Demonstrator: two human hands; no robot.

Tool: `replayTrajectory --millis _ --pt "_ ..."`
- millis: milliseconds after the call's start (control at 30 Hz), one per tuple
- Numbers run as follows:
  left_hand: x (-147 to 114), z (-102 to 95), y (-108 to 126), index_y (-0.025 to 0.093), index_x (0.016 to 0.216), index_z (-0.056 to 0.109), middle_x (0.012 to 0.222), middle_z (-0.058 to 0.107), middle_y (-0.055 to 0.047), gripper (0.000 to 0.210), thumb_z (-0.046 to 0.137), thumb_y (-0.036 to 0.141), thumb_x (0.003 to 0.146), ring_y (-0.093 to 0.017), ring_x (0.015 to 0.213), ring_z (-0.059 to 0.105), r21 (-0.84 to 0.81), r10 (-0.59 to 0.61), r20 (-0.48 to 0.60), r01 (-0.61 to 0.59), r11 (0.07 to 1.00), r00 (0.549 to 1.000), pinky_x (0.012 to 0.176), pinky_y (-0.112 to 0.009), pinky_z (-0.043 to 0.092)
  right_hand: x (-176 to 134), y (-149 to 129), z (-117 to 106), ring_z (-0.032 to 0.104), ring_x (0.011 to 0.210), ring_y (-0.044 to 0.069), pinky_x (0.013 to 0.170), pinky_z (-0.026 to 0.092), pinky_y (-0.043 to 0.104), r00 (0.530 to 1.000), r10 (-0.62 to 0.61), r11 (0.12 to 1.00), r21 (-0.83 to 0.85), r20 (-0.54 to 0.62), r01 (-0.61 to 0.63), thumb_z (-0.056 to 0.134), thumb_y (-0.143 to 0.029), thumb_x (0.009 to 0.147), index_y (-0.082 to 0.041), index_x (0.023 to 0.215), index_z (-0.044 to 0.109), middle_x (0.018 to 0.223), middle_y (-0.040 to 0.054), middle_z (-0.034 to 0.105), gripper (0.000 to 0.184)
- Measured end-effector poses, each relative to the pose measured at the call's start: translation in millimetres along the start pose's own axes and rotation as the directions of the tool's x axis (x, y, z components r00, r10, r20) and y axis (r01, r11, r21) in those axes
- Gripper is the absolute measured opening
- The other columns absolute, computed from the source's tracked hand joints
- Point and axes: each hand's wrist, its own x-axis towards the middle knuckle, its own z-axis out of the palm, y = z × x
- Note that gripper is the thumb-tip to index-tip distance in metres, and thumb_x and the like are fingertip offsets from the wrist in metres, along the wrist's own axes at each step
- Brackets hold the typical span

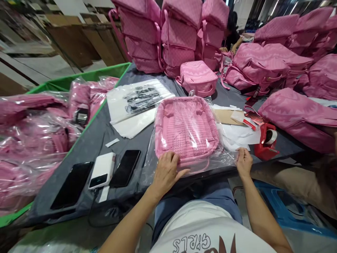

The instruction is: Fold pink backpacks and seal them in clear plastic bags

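Head view: round-cornered pink bag (187,128) in glossy clear plastic (226,159).

The bag (187,128) is pink with dark lines, the tape dispenser (264,149) red.

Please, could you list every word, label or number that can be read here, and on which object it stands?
"GIRLS", upside down, on the white shirt.
Brown print beside it: cut off, unreadable.
Black print on the white sheets: too blurred to read.
Label on a wrapped pink bag: too small.
Marks on the white device: too small.
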Motion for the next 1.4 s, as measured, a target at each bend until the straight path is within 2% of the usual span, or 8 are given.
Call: replayTrajectory --millis 233,400,600,700,833,1000,1233,1400 --pt "-13 -3.7 1 0.021 0.093 0.063 0.091 0.067 -0.003 0.016 0.059 0.033 0.102 -0.021 0.088 0.058 -0.126 0.052 -0.075 -0.061 0.99 0.996 0.087 -0.037 0.038 2 2 2 0.04 0.036 0.01 0.036 0.033 0.024 1.0 0.029 0.999 0.026 -0.012 -0.029 0.045 -0.088 0.084 -0.022 0.082 0.057 0.05 -0.009 0.04 0.068" --pt "-6 -2.7 -6 0.023 0.089 0.069 0.083 0.071 -0.001 0.023 0.052 0.027 0.104 -0.018 0.084 0.059 -0.181 0.038 -0.125 -0.06 0.982 0.991 0.091 -0.038 0.037 1 4 -2 0.045 0.038 0.011 0.039 0.034 0.025 1.0 0.022 1.0 -0.017 -0.019 -0.022 0.041 -0.09 0.085 -0.021 0.085 0.059 0.053 -0.0075 0.046 0.071" --pt "21 7.4 -25 0.022 0.078 0.066 0.079 0.065 -0.003 0.039 0.044 0.039 0.106 -0.02 0.081 0.056 -0.412 -0.035 0.126 0.084 0.907 0.991 0.079 -0.034 0.044 7 15 -7 0.049 0.043 0.014 0.05 0.039 0.028 0.994 -0.058 0.979 -0.201 -0.091 0.038 0.036 -0.086 0.089 -0.022 0.082 0.06 0.049 -0.0068 0.044 0.069" --pt "28 12.3 -32 0.022 0.072 0.064 0.074 0.062 -0.003 0.042 0.045 0.044 0.103 -0.02 0.077 0.055 -0.512 -0.076 0.252 0.2 0.836 0.965 0.076 -0.034 0.046 16 16 -2 0.05 0.046 0.015 0.053 0.038 0.029 0.998 -0.03 0.966 -0.258 -0.058 0.014 0.039 -0.088 0.085 -0.022 0.077 0.061 0.049 -0.0046 0.048 0.07" --pt "30 12.8 -33 0.022 0.067 0.06 0.07 0.06 -0.003 0.044 0.046 0.049 0.099 -0.02 0.074 0.055 -0.572 -0.113 0.302 0.274 0.773 0.947 0.073 -0.034 0.044 23 14 -1 0.05 0.046 0.016 0.053 0.039 0.03 0.999 0.018 0.964 -0.267 0.035 -0.008 0.045 -0.088 0.081 -0.022 0.072 0.061 0.046 -0.0037 0.048 0.069" --pt "33 10.0 -30 0.023 0.061 0.055 0.065 0.058 -0.002 0.046 0.045 0.054 0.093 -0.02 0.07 0.055 -0.605 -0.131 0.303 0.297 0.739 0.944 0.073 -0.035 0.044 30 19 -49 0.057 0.052 0.018 0.056 0.043 0.03 1.0 0.024 0.953 -0.302 0.009 -0.02 0.057 -0.08 0.08 -0.02 0.081 0.066 0.057 -0.0002 0.06 0.061" --pt "32 12.2 -33 0.024 0.059 0.057 0.061 0.059 -0.002 0.057 0.044 0.071 0.088 -0.021 0.064 0.056 -0.607 -0.126 0.319 0.305 0.734 0.939 0.066 -0.034 0.044 82 24 -152 0.055 0.065 0.018 0.062 0.043 0.031 0.92 0.051 0.925 -0.33 -0.388 -0.19 0.069 -0.074 0.064 -0.019 0.072 0.067 0.068 0.0058 0.067 0.056" --pt "35 12.9 -36 0.024 0.06 0.062 0.061 0.062 -0.003 0.063 0.042 0.078 0.086 -0.022 0.064 0.059 -0.57 -0.111 0.372 0.321 0.756 0.922 0.064 -0.034 0.046 105 29 -157 0.049 0.054 0.015 0.05 0.037 0.027 0.917 0.18 0.91 -0.293 -0.357 -0.293 0.069 -0.069 0.065 -0.016 0.069 0.07 0.056 0.0032 0.062 0.053"
